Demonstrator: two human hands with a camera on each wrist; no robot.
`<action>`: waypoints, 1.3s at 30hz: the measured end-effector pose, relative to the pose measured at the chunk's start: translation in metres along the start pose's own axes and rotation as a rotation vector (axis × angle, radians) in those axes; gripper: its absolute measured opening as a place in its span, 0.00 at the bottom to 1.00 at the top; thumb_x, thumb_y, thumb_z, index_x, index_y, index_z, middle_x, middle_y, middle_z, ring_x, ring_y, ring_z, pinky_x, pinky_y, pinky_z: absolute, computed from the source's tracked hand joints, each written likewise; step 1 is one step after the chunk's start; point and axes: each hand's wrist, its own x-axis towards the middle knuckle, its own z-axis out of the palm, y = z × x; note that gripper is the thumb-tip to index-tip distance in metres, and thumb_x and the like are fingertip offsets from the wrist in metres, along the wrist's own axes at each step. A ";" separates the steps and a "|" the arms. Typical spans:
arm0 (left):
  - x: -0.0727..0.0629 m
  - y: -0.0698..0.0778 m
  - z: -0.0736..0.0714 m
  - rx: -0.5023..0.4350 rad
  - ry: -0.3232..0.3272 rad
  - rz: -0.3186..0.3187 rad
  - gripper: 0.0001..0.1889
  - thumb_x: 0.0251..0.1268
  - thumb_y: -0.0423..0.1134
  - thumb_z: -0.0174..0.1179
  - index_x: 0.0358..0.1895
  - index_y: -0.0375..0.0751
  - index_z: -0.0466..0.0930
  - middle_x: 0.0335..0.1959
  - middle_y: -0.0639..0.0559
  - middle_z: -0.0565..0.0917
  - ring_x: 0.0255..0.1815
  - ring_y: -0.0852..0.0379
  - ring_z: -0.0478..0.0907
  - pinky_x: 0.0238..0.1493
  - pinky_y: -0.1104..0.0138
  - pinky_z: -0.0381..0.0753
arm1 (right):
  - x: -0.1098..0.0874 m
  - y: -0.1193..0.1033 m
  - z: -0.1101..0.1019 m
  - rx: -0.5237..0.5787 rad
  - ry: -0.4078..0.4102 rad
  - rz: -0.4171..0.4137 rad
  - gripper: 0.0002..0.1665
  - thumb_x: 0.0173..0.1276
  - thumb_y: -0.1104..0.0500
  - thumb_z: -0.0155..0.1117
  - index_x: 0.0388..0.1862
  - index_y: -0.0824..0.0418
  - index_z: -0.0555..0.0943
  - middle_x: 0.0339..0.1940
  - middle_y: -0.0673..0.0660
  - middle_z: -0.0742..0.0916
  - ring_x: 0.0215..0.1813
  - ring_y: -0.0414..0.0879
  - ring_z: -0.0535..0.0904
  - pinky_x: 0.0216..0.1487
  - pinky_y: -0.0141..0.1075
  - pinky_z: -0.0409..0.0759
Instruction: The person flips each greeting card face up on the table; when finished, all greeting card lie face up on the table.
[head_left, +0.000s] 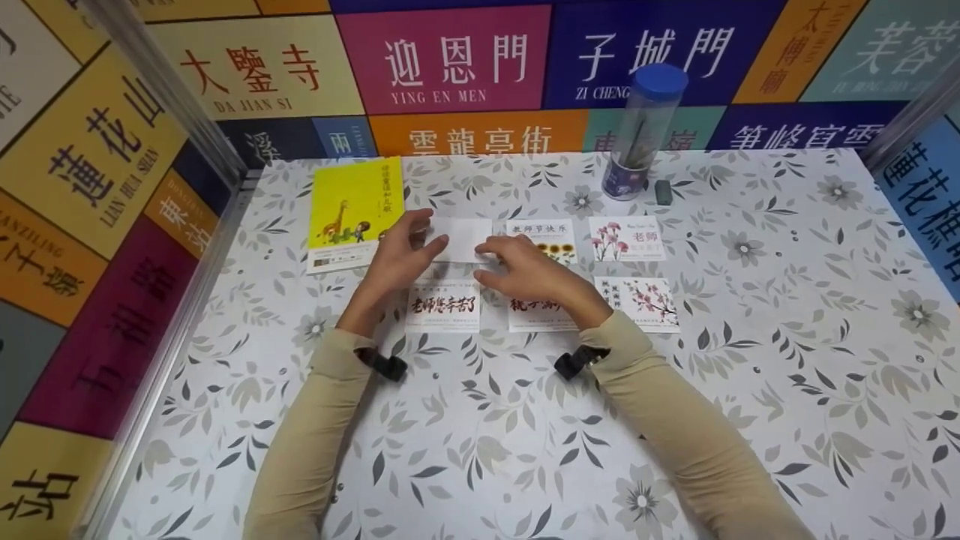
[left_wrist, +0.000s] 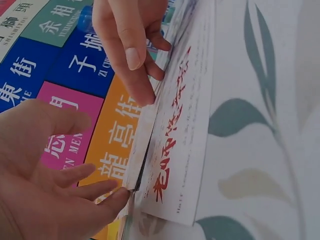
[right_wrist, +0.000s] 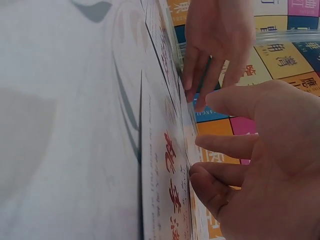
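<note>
A blank white card (head_left: 461, 234) lies on the table between the two hands in the head view. My left hand (head_left: 405, 251) is at its left side, fingers extended and fingertips right at the edge. From the other side my right hand (head_left: 529, 270) reaches over, its loosely bent fingers at the card's right edge. Under the right hand, a sunflower card (head_left: 541, 227) and a card with red brush lettering (head_left: 536, 319) are partly covered. Another red-lettered card (head_left: 442, 306) sits just below the blank one; it shows close up in the left wrist view.
A yellow book (head_left: 352, 202) lies at the back left. To the right are a pink-flower card (head_left: 627, 238) and a blossom-branch card (head_left: 651, 304). A clear tube with a blue lid (head_left: 637, 135) stands behind them, beside a small dark green block (head_left: 663, 193). Printed panels (head_left: 450, 60) border the table.
</note>
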 end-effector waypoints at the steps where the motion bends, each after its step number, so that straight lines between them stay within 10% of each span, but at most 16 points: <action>1: 0.000 0.000 0.000 -0.065 0.031 0.014 0.33 0.78 0.48 0.67 0.81 0.52 0.68 0.81 0.48 0.72 0.79 0.50 0.73 0.81 0.55 0.73 | 0.000 0.000 0.000 0.005 0.001 -0.012 0.31 0.79 0.51 0.66 0.72 0.68 0.79 0.68 0.66 0.86 0.68 0.64 0.79 0.76 0.56 0.73; 6: 0.000 0.001 0.000 -0.436 0.131 0.140 0.26 0.78 0.42 0.66 0.75 0.53 0.73 0.79 0.50 0.72 0.72 0.52 0.79 0.71 0.53 0.83 | 0.000 -0.002 0.000 0.059 -0.017 -0.059 0.32 0.80 0.53 0.66 0.76 0.68 0.77 0.73 0.67 0.83 0.71 0.63 0.80 0.77 0.55 0.75; 11: 0.000 0.004 0.006 -0.584 0.071 0.181 0.23 0.82 0.47 0.63 0.74 0.54 0.74 0.75 0.48 0.77 0.68 0.46 0.81 0.71 0.48 0.84 | -0.002 -0.005 0.001 0.104 -0.037 -0.076 0.37 0.82 0.52 0.64 0.84 0.63 0.68 0.80 0.65 0.77 0.72 0.61 0.79 0.76 0.53 0.76; 21: 0.001 0.003 0.017 -0.213 -0.151 0.401 0.20 0.83 0.43 0.62 0.72 0.46 0.81 0.73 0.47 0.82 0.78 0.48 0.75 0.81 0.53 0.72 | 0.000 -0.006 -0.002 0.209 0.057 -0.040 0.29 0.80 0.57 0.66 0.77 0.58 0.76 0.68 0.64 0.86 0.66 0.59 0.84 0.70 0.52 0.82; 29: -0.001 -0.003 0.018 -0.025 -0.291 0.408 0.19 0.82 0.38 0.62 0.71 0.40 0.82 0.72 0.46 0.82 0.78 0.49 0.75 0.81 0.53 0.74 | -0.003 -0.006 -0.010 0.272 0.128 0.248 0.38 0.80 0.48 0.66 0.83 0.61 0.69 0.69 0.61 0.87 0.68 0.57 0.85 0.70 0.50 0.84; 39: -0.001 -0.005 0.010 0.102 -0.371 0.358 0.22 0.84 0.42 0.61 0.74 0.40 0.79 0.74 0.46 0.81 0.77 0.44 0.77 0.79 0.51 0.75 | -0.005 -0.004 -0.011 0.194 0.078 0.237 0.40 0.79 0.48 0.65 0.83 0.64 0.69 0.69 0.66 0.85 0.67 0.60 0.84 0.70 0.53 0.82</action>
